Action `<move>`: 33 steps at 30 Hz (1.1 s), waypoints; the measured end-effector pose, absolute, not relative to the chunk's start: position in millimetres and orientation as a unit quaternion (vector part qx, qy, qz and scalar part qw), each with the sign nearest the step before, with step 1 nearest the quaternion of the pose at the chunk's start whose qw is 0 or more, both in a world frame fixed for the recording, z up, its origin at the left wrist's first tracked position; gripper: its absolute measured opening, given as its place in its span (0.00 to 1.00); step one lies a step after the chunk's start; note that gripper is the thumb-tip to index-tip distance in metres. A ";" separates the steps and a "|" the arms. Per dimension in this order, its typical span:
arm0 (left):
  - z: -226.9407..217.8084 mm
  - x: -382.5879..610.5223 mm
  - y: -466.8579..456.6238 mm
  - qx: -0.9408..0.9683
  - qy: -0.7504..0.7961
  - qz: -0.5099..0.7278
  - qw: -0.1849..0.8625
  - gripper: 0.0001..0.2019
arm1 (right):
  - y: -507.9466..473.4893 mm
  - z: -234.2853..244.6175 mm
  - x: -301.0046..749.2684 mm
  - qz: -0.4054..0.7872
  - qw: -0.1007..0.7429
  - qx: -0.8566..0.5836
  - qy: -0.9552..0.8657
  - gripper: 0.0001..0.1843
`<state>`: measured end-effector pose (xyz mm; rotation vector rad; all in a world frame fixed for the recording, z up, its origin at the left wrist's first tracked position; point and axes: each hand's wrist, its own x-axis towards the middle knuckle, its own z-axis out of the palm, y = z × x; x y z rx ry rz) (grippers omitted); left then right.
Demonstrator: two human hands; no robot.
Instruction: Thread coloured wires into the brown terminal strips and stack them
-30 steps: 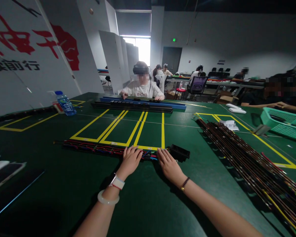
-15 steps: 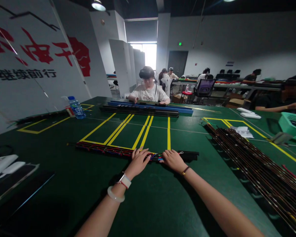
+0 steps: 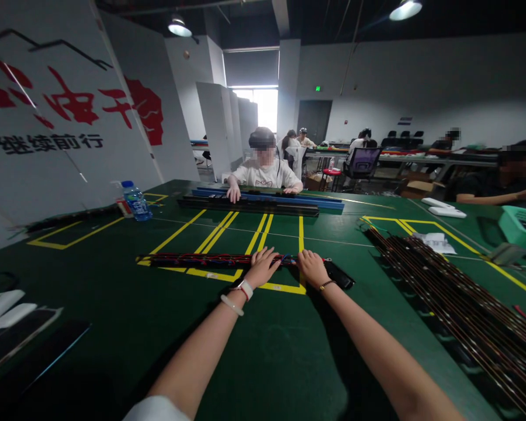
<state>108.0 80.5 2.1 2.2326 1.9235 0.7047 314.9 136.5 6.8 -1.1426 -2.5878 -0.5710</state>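
Note:
A long thin wire harness (image 3: 210,261), black with red and blue strands, lies crosswise on the green table (image 3: 263,339), over yellow tape lines. Across its right half rests my left hand (image 3: 263,268), fingers spread over the top, a watch and a pale bangle on the wrist. A short way to the right, my right hand (image 3: 314,270) curls its fingers over the same harness; the fingertips are partly hidden. A black sleeve-like end (image 3: 341,276) sticks out beyond my right hand, bent toward me.
Dark and blue channels (image 3: 249,206) lie at the far edge before a co-worker (image 3: 263,166). Many long harnesses (image 3: 447,304) are stacked at right, near a green basket (image 3: 523,228). A bottle (image 3: 135,202) stands far left; white and dark flat items (image 3: 13,327) lie near left.
Both my hands and the harness have moved away from me, onto the yellow tape lines. The harness's black right end now angles toward me. The co-worker's hand has shifted on the channels.

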 end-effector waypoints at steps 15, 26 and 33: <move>-2.3 106.3 189.1 0.757 0.616 0.216 0.033 0.22 | 26.3 38.8 391.6 -0.188 0.212 -0.409 -0.867 0.22; 0.2 97.6 202.4 0.764 0.609 0.211 0.040 0.21 | -67.5 12.1 602.4 -0.352 0.059 -0.757 -0.548 0.34; 4.6 103.8 206.4 0.750 0.629 0.204 0.027 0.21 | -59.7 9.9 606.3 -0.390 0.025 -0.757 -0.524 0.24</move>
